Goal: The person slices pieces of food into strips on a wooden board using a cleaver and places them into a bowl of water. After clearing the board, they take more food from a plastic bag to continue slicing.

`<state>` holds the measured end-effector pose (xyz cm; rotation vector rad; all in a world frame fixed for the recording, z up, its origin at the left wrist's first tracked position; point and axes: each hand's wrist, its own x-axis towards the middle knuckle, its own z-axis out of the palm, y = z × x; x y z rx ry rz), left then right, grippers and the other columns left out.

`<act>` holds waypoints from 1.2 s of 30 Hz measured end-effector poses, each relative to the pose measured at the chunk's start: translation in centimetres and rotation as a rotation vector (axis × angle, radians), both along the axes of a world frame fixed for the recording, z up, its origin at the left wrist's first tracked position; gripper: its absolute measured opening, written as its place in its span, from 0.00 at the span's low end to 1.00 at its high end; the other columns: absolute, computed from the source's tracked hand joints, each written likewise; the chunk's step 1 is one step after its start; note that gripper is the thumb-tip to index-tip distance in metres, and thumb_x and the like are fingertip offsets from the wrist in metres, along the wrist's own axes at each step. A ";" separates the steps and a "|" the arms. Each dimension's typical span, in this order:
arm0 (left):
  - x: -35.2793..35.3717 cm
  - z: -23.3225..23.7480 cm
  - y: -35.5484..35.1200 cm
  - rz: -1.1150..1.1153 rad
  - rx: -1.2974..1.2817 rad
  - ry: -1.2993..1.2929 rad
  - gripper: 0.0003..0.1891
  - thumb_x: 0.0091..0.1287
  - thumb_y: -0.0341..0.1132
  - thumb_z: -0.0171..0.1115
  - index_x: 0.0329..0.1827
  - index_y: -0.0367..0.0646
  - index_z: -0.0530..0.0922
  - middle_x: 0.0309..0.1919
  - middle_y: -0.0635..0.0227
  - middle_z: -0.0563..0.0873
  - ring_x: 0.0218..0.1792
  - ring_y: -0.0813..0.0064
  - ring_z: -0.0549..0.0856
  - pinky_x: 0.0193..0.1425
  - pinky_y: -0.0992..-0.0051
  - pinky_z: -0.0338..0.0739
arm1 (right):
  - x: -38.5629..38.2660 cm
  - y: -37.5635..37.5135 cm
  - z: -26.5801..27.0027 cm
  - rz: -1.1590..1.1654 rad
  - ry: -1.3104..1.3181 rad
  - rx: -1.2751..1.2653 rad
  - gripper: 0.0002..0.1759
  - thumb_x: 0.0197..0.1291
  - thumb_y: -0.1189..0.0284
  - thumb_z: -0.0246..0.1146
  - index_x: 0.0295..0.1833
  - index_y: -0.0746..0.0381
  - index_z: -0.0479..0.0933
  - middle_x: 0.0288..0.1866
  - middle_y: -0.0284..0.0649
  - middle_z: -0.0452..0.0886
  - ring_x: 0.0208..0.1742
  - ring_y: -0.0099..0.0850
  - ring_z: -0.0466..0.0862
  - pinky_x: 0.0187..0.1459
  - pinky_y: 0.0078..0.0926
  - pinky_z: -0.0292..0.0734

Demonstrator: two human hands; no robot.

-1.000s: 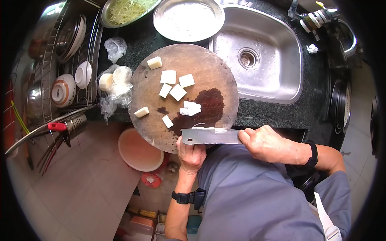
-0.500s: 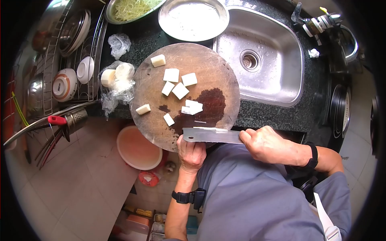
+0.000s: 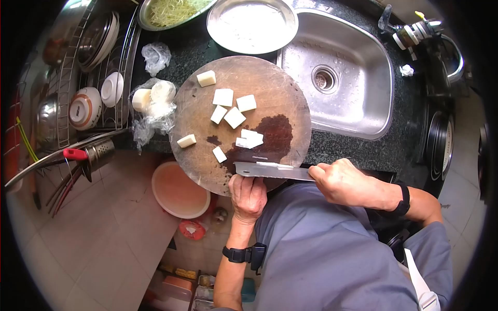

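Note:
My right hand (image 3: pixel 337 181) is closed round the handle of a cleaver (image 3: pixel 275 171), whose blade lies across the near edge of the round wooden board (image 3: pixel 197 114). A thin white slice (image 3: pixel 275 165) shows along the blade's far edge. My left hand (image 3: pixel 248 197) is at the board's near rim, fingers curled together just under the blade; what they hold is hidden. Several white blocks (image 3: pixel 234 117) lie on the board, some clustered towards its far side. A dark wet patch (image 3: pixel 275 136) stains the wood.
A steel sink (image 3: pixel 358 78) is at the right. Beyond the board stand an empty metal dish (image 3: pixel 252 26) and a bowl of shreds (image 3: pixel 174 11). Plastic-wrapped white pieces (image 3: pixel 155 101) lie left of the board, near a dish rack (image 3: pixel 122 67). A pink basin (image 3: pixel 180 191) sits below.
The cleaver blade has tilted, showing a narrower face, and shifted slightly away from me. My left hand stays at the board's near edge. The white blocks keep their places on the board.

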<state>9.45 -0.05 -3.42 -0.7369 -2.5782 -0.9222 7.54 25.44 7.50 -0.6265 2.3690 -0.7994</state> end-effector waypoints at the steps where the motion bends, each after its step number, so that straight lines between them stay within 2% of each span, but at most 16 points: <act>1: -0.1 0.0 -0.1 -0.007 -0.007 0.013 0.10 0.51 0.20 0.65 0.37 0.34 0.83 0.47 0.55 0.84 0.49 0.52 0.81 0.54 0.55 0.75 | 0.0 0.2 0.2 0.002 -0.001 0.000 0.10 0.45 0.82 0.62 0.34 0.69 0.69 0.26 0.51 0.77 0.23 0.50 0.81 0.25 0.45 0.76; 10: 0.1 -0.2 -0.3 -0.017 -0.013 0.002 0.10 0.51 0.21 0.66 0.38 0.36 0.82 0.48 0.56 0.83 0.50 0.52 0.81 0.53 0.55 0.75 | -0.1 -0.3 0.9 0.085 0.004 0.071 0.12 0.44 0.82 0.63 0.35 0.70 0.69 0.27 0.52 0.77 0.23 0.52 0.80 0.25 0.46 0.76; 17: -0.1 0.3 0.0 -0.009 0.008 -0.008 0.14 0.51 0.21 0.67 0.43 0.35 0.83 0.47 0.59 0.83 0.49 0.52 0.81 0.53 0.55 0.75 | 0.2 -0.2 -0.3 -0.034 -0.009 -0.006 0.10 0.46 0.82 0.63 0.34 0.68 0.69 0.25 0.50 0.77 0.22 0.52 0.80 0.25 0.45 0.76; 25: -0.2 0.0 -0.1 -0.013 0.018 0.019 0.11 0.51 0.21 0.66 0.39 0.34 0.82 0.48 0.57 0.83 0.48 0.53 0.82 0.52 0.55 0.76 | -0.7 0.8 0.7 0.045 -0.024 -0.007 0.07 0.47 0.82 0.61 0.31 0.68 0.69 0.24 0.50 0.76 0.22 0.51 0.80 0.24 0.44 0.76; 32: -0.1 -0.3 -0.2 -0.008 -0.004 0.054 0.13 0.51 0.22 0.67 0.42 0.35 0.83 0.48 0.55 0.85 0.47 0.51 0.83 0.51 0.55 0.76 | -0.7 -1.2 -0.1 0.136 0.048 0.067 0.12 0.46 0.80 0.62 0.37 0.72 0.70 0.27 0.51 0.78 0.24 0.48 0.83 0.26 0.43 0.78; 35: 0.1 -0.2 -0.1 0.033 0.019 0.019 0.15 0.50 0.21 0.68 0.43 0.36 0.84 0.47 0.55 0.85 0.47 0.51 0.83 0.51 0.55 0.77 | -0.1 -1.3 -0.1 0.155 0.100 0.088 0.16 0.47 0.78 0.63 0.40 0.75 0.69 0.30 0.53 0.78 0.26 0.46 0.84 0.26 0.40 0.79; 36: 0.0 0.2 0.0 0.068 0.100 -0.060 0.14 0.50 0.19 0.66 0.42 0.35 0.84 0.45 0.54 0.86 0.46 0.50 0.84 0.52 0.58 0.78 | 0.1 -0.9 -0.4 0.142 0.125 0.112 0.16 0.50 0.78 0.62 0.43 0.75 0.70 0.30 0.50 0.77 0.27 0.45 0.84 0.27 0.40 0.79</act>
